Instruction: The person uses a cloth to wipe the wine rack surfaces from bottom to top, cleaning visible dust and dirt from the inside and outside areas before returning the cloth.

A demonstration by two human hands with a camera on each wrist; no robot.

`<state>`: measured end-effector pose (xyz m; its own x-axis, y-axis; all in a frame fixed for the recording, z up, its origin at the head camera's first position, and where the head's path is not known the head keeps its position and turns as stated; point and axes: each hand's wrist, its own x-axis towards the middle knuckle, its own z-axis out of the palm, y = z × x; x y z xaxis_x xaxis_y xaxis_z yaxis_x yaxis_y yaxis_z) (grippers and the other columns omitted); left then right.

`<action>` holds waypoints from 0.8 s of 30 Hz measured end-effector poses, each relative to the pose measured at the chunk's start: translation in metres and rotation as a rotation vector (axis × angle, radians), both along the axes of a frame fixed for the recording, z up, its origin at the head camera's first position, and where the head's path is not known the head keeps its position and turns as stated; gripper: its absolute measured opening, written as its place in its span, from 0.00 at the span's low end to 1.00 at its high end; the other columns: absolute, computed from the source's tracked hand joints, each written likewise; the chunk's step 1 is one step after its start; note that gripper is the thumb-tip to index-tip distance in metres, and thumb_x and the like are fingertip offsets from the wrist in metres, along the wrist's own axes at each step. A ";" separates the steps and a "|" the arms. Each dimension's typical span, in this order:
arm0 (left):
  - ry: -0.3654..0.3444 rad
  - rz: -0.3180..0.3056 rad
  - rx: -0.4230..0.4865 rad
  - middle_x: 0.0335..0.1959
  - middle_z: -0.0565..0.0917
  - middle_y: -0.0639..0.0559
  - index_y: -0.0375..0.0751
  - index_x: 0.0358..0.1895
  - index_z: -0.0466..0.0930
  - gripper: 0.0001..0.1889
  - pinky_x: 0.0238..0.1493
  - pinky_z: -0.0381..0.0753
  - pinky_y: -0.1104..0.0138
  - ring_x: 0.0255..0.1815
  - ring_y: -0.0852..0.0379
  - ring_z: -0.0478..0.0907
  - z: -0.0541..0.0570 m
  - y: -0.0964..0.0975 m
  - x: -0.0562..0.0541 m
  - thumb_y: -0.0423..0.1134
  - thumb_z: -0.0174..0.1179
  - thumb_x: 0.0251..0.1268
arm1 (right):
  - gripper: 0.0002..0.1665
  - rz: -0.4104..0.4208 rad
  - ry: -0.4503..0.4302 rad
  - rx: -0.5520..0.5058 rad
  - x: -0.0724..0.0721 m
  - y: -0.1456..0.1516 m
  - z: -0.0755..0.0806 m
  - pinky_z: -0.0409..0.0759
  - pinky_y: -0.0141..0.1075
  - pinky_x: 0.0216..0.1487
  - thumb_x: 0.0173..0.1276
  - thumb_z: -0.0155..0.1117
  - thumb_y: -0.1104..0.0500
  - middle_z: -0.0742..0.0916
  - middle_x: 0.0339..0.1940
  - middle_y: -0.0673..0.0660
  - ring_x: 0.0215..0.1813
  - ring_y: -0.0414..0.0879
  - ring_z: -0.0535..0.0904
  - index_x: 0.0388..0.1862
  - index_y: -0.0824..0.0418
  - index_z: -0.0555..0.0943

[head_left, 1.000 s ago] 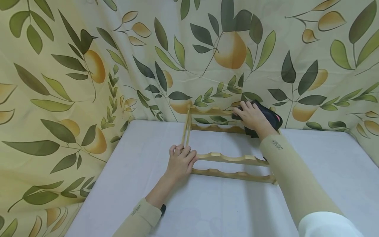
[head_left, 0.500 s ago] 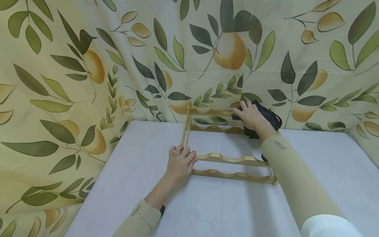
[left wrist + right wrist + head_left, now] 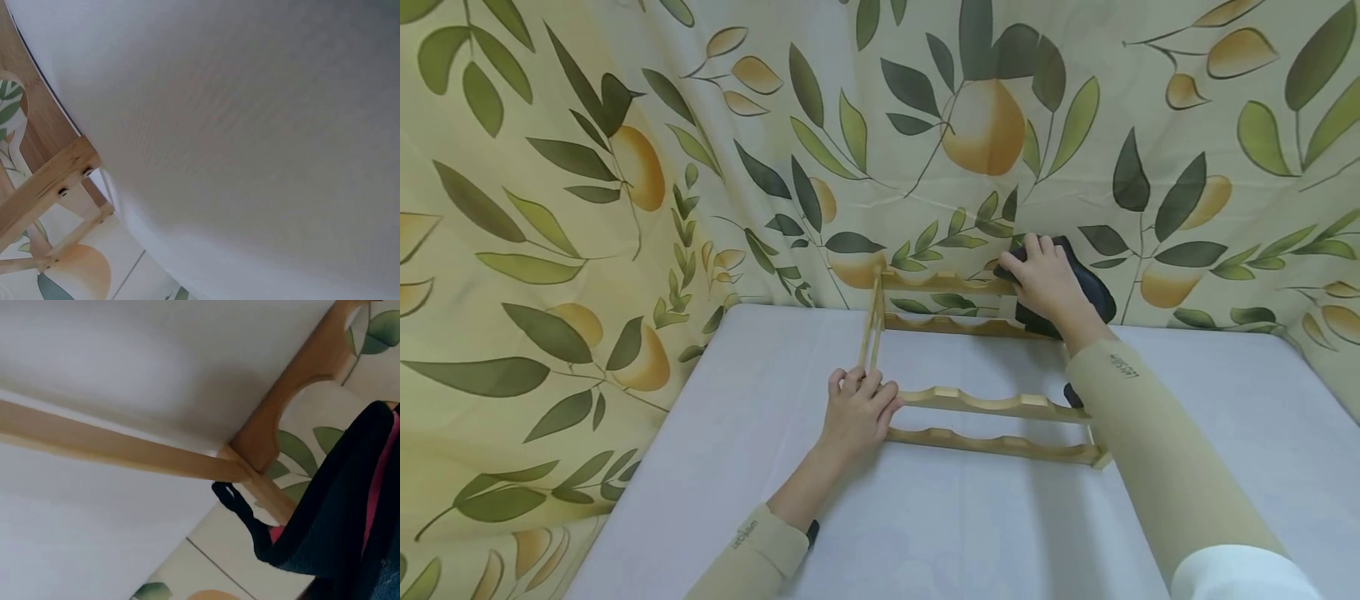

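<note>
A light wooden rack (image 3: 957, 400) with scalloped rails stands on the white table. My left hand (image 3: 855, 412) grips its front left corner, fingers curled over the top. At the back right, my right hand (image 3: 1047, 279) holds a black soft fabric item (image 3: 1092, 287) above the rear rail. In the right wrist view that fabric item (image 3: 337, 519) shows pink edging and a small loop; its full shape cannot be made out. Another dark piece (image 3: 1072, 395) shows at the front rail's right end, partly behind the right sleeve; I cannot tell whether it belongs to the same item.
The white table (image 3: 955, 525) runs in front of the rack and to both sides. A patterned curtain (image 3: 850, 125) with leaves and fruit hangs close behind the rack and along the left. The right forearm (image 3: 1157, 450) hides the rack's right side.
My right hand has shifted slightly up and to the right with the black fabric item, which has turned so its pink spot no longer shows in the head view. The left hand stays put.
</note>
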<state>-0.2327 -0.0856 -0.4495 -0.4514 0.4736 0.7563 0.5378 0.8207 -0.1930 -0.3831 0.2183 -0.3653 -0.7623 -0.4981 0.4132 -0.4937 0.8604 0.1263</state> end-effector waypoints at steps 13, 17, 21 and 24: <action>-0.025 -0.009 0.013 0.31 0.67 0.53 0.48 0.31 0.71 0.23 0.43 0.60 0.55 0.41 0.51 0.62 0.000 -0.001 0.000 0.52 0.27 0.73 | 0.25 -0.001 -0.165 0.250 0.006 -0.004 -0.001 0.64 0.55 0.51 0.55 0.64 0.64 0.66 0.52 0.66 0.55 0.64 0.62 0.52 0.50 0.74; -0.021 -0.013 0.004 0.31 0.68 0.54 0.48 0.31 0.72 0.23 0.44 0.60 0.55 0.41 0.51 0.63 0.000 0.000 0.001 0.52 0.28 0.73 | 0.25 -0.022 -0.172 0.260 0.007 -0.002 -0.004 0.63 0.56 0.53 0.55 0.64 0.64 0.66 0.54 0.68 0.59 0.66 0.61 0.52 0.52 0.73; -0.015 -0.015 0.002 0.31 0.69 0.53 0.48 0.31 0.72 0.23 0.44 0.60 0.55 0.41 0.51 0.63 0.000 0.000 0.001 0.52 0.28 0.73 | 0.24 -0.012 -0.124 0.236 0.007 -0.001 -0.007 0.64 0.56 0.51 0.55 0.63 0.65 0.67 0.53 0.68 0.57 0.65 0.63 0.51 0.53 0.73; -0.002 -0.008 0.004 0.31 0.68 0.54 0.48 0.31 0.72 0.23 0.44 0.59 0.55 0.41 0.51 0.63 0.000 0.000 0.000 0.52 0.27 0.73 | 0.23 0.044 -0.104 0.238 0.007 -0.003 -0.007 0.66 0.54 0.47 0.53 0.65 0.65 0.68 0.50 0.67 0.51 0.62 0.65 0.49 0.53 0.74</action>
<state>-0.2324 -0.0859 -0.4491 -0.4490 0.4746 0.7571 0.5451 0.8168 -0.1887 -0.3765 0.2154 -0.3726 -0.7701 -0.6053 0.2014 -0.5506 0.7901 0.2694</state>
